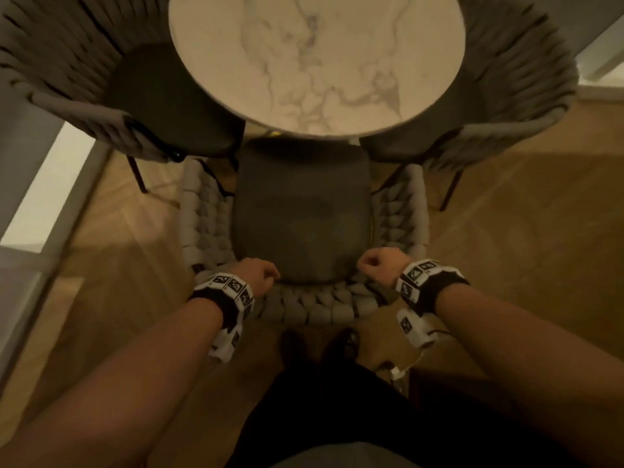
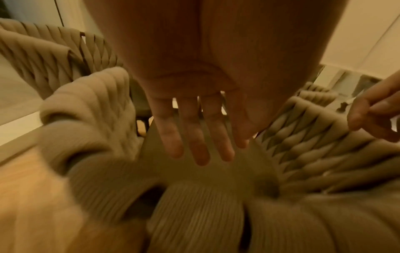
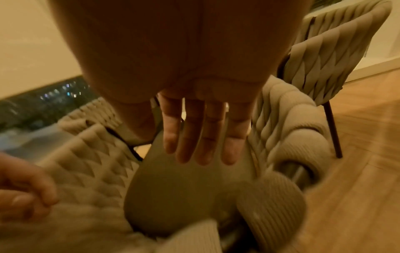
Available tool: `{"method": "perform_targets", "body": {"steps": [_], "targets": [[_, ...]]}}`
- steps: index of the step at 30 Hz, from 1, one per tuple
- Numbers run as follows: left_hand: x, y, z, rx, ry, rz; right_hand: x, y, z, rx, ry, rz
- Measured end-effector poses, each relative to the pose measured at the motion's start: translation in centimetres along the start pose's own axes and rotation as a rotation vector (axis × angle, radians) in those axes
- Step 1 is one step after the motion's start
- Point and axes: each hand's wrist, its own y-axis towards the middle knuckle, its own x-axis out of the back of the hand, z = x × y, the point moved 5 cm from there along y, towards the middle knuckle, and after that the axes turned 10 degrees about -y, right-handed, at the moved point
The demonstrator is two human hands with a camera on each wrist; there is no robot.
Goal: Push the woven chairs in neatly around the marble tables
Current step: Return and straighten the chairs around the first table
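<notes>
My left hand [image 1: 258, 272] and right hand [image 1: 380, 263], fingers straight, press the near woven chair [image 1: 305, 309]; pushing evenly should slide it squarely under the marble surface [image 1: 315, 59].

left hand [image 1: 258, 272] open, right hand [image 1: 380, 264] open

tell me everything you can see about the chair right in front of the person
The near woven chair has a curved back and arms of thick beige braided cord round a flat dark grey seat cushion. It stands upright on the wood floor, its front edge at the round marble table. The left hand and right hand hang open over its back.
</notes>
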Motion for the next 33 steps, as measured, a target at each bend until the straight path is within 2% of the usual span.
{"method": "perform_targets", "body": {"steps": [2, 5, 8, 10, 12, 16, 27, 33], "targets": [[-2.2, -1.0, 1.5, 0.016, 0.051, 0.077, -2.4, -0.4, 0.2, 0.011, -0.073, 0.091], [-4.1, -2.6, 2.5, -0.011, 0.151, 0.093, -5.7, -1.1, -0.1, 0.076, -0.305, 0.185], [-5.1, -3.2, 2.1, -0.053, 0.307, 0.115, -7.8, -1.8, -0.3, 0.159, -0.534, 0.105], [-5.5, -3.1, 1.9, -0.016, 0.366, 0.124, -8.6, -2.1, -0.5, 0.159, -0.612, 0.06], [-5.7, -3.2, 2.0, 0.036, 0.361, 0.086, -9.1, -2.5, -0.8, 0.079, -0.594, 0.036], [-6.0, -3.1, 2.1, 0.076, 0.292, 0.054, -9.2, -2.6, -1.0, -0.056, -0.473, 0.1], [-4.7, -1.5, 0.4, 0.148, 0.278, 0.102, -7.8, -1.4, -1.9, -0.06, -0.381, 0.096], [-4.8, -2.0, 0.1, 0.161, 0.245, 0.048, -7.4, -1.1, -2.1, -0.101, -0.378, 0.08]]}}
